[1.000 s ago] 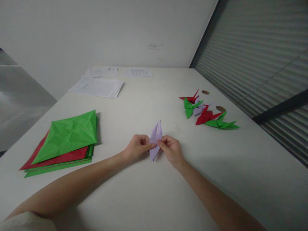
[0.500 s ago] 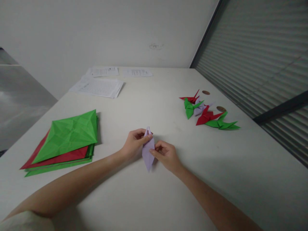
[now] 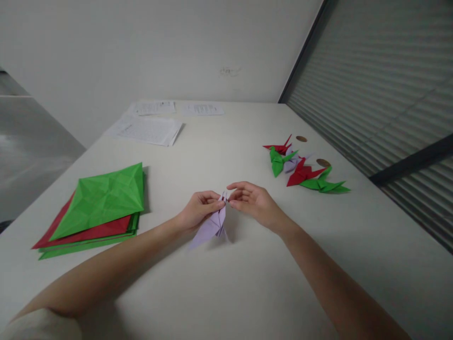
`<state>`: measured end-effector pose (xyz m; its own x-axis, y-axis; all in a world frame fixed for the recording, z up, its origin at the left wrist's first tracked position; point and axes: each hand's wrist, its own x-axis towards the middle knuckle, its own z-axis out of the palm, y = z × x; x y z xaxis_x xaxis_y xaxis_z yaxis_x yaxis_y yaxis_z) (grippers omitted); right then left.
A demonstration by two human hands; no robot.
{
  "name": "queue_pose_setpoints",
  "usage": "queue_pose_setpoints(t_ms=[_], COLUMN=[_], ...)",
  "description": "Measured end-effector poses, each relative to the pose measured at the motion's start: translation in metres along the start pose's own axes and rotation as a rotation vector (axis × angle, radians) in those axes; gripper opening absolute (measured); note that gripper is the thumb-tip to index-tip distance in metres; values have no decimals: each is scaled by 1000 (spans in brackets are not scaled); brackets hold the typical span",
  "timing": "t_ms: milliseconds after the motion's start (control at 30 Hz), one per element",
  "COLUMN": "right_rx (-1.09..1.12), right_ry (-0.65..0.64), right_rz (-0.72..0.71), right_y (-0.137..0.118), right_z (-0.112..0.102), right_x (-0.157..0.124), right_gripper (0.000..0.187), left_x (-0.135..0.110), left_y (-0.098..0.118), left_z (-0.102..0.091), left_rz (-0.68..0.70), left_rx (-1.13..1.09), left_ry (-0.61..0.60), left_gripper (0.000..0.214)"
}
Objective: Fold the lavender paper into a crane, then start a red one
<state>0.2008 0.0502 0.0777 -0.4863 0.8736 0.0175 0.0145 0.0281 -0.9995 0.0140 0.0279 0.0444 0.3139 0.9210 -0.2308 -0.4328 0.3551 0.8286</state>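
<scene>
A lilac piece of folded origami paper (image 3: 211, 225) is pinched near its narrow upper points by my left hand (image 3: 201, 208), thumb on top. Its flaps have spread apart, with one wide flap slanting down to the left and thinner folds hanging at the right. My right hand (image 3: 256, 204) hovers just right of the narrow points, its fingers parted and curved. Whether the right thumb touches the paper is hard to make out.
Creased green and red paper sheets (image 3: 106, 198) lie stacked at the left. Folded cranes in red (image 3: 302, 174), green (image 3: 278, 162) and lilac (image 3: 290, 164) cluster at the right, near two brown discs (image 3: 323, 162). Printed papers (image 3: 150, 130) lie at the back left.
The lilac paper has gone from a flat, narrow diamond to having opened flaps. My right hand has moved from its lower right edge up beside its points, loosening its fingers.
</scene>
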Motion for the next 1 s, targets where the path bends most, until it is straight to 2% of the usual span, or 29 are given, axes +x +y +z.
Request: queue_pose_setpoints(t_ms=[267,467,600,700,800,900,1000], right_rx=[61,109,76,53,21,-4,-32], right_ry=[3,140,186,136,25,-29,-7], right_rz=[-57,-185,-235,-265,-289,-298,-295], right_y=[-28,-38,-38,-37,-39,-42,-46], right_z=[-6,-19,-25,-26,-25,-23,-21], right_x=[6,4,0,-4,-9,-13,-18], right_gripper=[24,24,27,25,18,14,15], left_x=[7,26,30,24,15,8,5], left_y=[28,46,47,47,50,53,55], left_z=[20,46,52,47,41,41,44], left_rz=[39,142,102,6,-90,-110,-86], left_rx=[84,149,140,126,151,170,174], left_ry=[-63,-123,-160,-227,-285,-303,-299], left_gripper=[37,35,35,33,32,29,26])
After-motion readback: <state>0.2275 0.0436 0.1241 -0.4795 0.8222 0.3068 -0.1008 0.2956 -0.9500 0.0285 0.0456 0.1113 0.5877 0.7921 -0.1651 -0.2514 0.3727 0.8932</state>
